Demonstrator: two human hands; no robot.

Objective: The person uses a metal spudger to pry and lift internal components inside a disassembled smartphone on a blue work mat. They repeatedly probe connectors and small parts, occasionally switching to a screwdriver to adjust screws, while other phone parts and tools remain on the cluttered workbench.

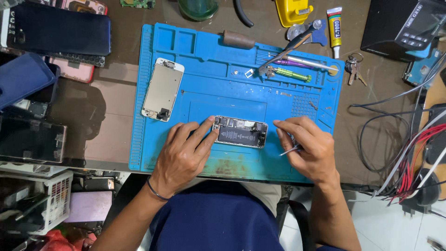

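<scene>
Lower centre of frame: left hand (183, 151) is laid on the blue repair mat (209, 88), fingers spread and only lightly curled, fingertips pressed on the left end of the opened phone body (240, 132); nothing is gripped. Right hand (309, 146) is curled just right of the phone, fingers closed around thin metal tweezers (289, 149), tips pointed left, not yet touching the board.

Risks, judged: the tweezers could slip onto the exposed battery or connectors if the phone slides under the light hold; a short or torn flex would result.

Mid frame, left of centre: detached screen panel (163, 88) is lying face down near the mat's left edge; it could be knocked by the left forearm.

Upper right of mat: screwdrivers (292, 69) and tiny loose parts are scattered; these could be lost if brushed. Glue tube (334, 25) and keys (354, 67) lie beyond.
</scene>
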